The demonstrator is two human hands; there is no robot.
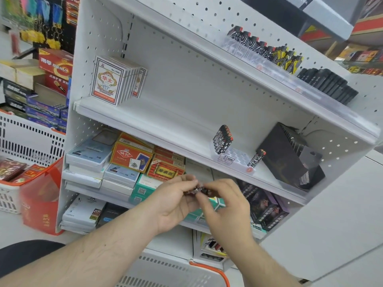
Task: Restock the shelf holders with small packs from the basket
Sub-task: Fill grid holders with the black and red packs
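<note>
Both hands meet in front of the white shelf unit (207, 83), level with its lower tiers. The left hand (176, 204) has its fingers (187, 180) curled round a small bunch of dark packs (198, 191), and the right hand (226, 204) pinches at the same bunch with thumb and fingertips; the packs are mostly hidden between the two hands, so I cannot tell how many there are.

On the middle shelf, a clear holder tray (234, 157) sits to the right of centre. A cluster of patterned packs (222, 139) stands upright at its back left corner, and one lone pack (257, 158) stands at its right edge; the slots between them show bare. Just beside the tray to the right is a dark display box (290, 156), tilted. At the far left of that shelf stands a row of playing card boxes (112, 79).

The top shelf carries another row of patterned packs (267, 48) in a clear holder, with a row of black packs (329, 83) to their right.

Below the hands, a white basket with an orange rim (209, 270) sits at the foot of the unit, and a white box with small items (209, 247) rests in it. The lower shelves are stacked with assorted boxes (128, 156).
</note>
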